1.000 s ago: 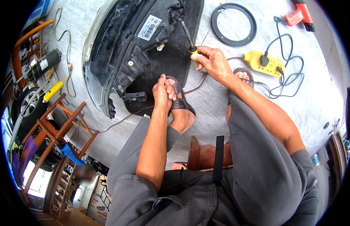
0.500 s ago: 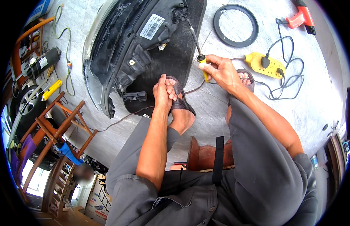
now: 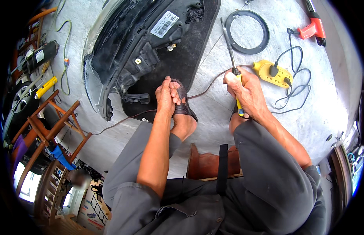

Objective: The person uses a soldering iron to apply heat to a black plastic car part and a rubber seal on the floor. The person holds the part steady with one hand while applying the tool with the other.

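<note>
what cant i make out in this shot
All in the head view:
Headlight, far end: cut off by the top edge.
Screwdriver, part of its handle: covered by the right hand.
Right foot, front part: hidden behind that hand.
Left hand, palm: hidden by its own fingers.
White label, fine print: too small.

Lighting bright and diffuse; the grey floor (image 3: 319, 113) washes toward white at right, and a window-like opening (image 3: 28, 184) at lower left is blown out. Left margin dimmer. Fisheye rim black with bluish fringing, straight edges bowed; centre reasonably sharp, one round patch (image 3: 79, 179) at lower left heavily blurred.
</note>
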A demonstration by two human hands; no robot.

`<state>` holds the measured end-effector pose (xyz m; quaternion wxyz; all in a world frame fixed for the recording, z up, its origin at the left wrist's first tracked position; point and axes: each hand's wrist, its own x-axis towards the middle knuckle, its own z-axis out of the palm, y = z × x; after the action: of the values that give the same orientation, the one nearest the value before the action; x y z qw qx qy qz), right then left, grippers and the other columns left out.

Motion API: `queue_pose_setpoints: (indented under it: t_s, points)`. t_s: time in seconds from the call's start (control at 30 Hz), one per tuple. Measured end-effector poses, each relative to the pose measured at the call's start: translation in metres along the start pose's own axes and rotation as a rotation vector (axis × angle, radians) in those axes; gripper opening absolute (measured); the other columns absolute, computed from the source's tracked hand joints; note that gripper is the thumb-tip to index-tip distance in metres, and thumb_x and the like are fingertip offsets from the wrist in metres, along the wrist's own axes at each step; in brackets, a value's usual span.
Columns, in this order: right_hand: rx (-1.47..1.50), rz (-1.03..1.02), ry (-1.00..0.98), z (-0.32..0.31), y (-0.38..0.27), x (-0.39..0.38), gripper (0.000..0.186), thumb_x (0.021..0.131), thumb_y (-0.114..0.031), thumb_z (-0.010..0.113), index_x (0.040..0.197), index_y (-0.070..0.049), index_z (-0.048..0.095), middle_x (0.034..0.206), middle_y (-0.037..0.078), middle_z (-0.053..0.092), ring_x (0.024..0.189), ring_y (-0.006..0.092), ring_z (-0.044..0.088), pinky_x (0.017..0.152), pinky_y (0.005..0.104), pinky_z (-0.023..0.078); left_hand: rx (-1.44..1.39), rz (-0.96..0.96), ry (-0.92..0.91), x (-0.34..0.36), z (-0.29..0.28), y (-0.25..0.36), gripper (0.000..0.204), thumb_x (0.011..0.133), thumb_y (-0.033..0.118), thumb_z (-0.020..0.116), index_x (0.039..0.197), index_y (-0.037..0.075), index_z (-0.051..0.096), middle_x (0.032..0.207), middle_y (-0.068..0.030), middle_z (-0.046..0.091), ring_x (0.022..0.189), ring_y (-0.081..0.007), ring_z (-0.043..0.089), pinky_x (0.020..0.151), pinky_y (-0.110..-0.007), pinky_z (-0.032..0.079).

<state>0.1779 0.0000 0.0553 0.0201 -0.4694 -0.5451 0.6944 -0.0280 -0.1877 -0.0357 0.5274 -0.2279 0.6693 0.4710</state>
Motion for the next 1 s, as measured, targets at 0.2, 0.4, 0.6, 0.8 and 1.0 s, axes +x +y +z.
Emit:
queue_pose_setpoints:
  t_s: [0.2,0.4,0.6,0.8,1.0]
  points:
    - [0.232,0.11,-0.072,-0.01,-0.013,-0.011,0.068,0.105,-0.058,0.029,0.09,0.0,0.063,0.063,-0.002,0.048,0.056,0.0088,0.04,0.054,0.0258,0.034,-0.012,0.006,-0.005,0.0,-0.001,-0.001,0.042,0.1,0.041,0.061,0.073,0.011,0.05,0.053,0.0004,0.044,0.036,-0.0116,0.037,0.034,-0.03,0.035]
    - [0.297,0.179,-0.102,-0.014,-0.037,-0.009,0.029,0.098,-0.03,0.069,0.088,-0.003,0.064,0.071,0.001,0.064,0.068,0.0057,0.058,0.063,0.0223,0.046,-0.023,-0.002,0.007,-0.002,0.0,0.002,0.041,0.1,0.039,0.061,0.072,0.011,0.05,0.052,0.0002,0.044,0.036,-0.0116,0.037,0.034,-0.03,0.034]
    - [0.051,0.06,0.058,0.002,-0.021,0.0,0.032,0.096,-0.032,0.073,0.085,-0.004,0.062,0.067,-0.004,0.056,0.062,0.0036,0.048,0.056,0.0224,0.039,-0.016,-0.017,0.013,-0.001,0.005,0.002,0.039,0.101,0.039,0.06,0.073,0.013,0.049,0.052,0.0013,0.042,0.035,-0.0111,0.035,0.034,-0.029,0.034]
    - [0.161,0.043,0.023,-0.003,-0.022,-0.004,0.042,0.104,-0.043,0.058,0.105,-0.002,0.068,0.071,-0.004,0.055,0.062,0.004,0.046,0.057,0.0218,0.039,-0.018,-0.018,0.014,-0.001,0.001,0.001,0.039,0.1,0.039,0.061,0.073,0.013,0.049,0.052,0.0015,0.042,0.035,-0.011,0.035,0.034,-0.029,0.034]
    - [0.271,0.125,-0.039,-0.002,-0.024,0.003,0.031,0.102,-0.032,0.066,0.098,-0.001,0.067,0.082,0.002,0.07,0.068,0.0036,0.055,0.06,0.0196,0.043,-0.022,-0.021,0.014,0.0,0.001,0.0,0.039,0.1,0.039,0.061,0.074,0.013,0.05,0.052,0.0018,0.041,0.036,-0.0109,0.036,0.035,-0.029,0.035]
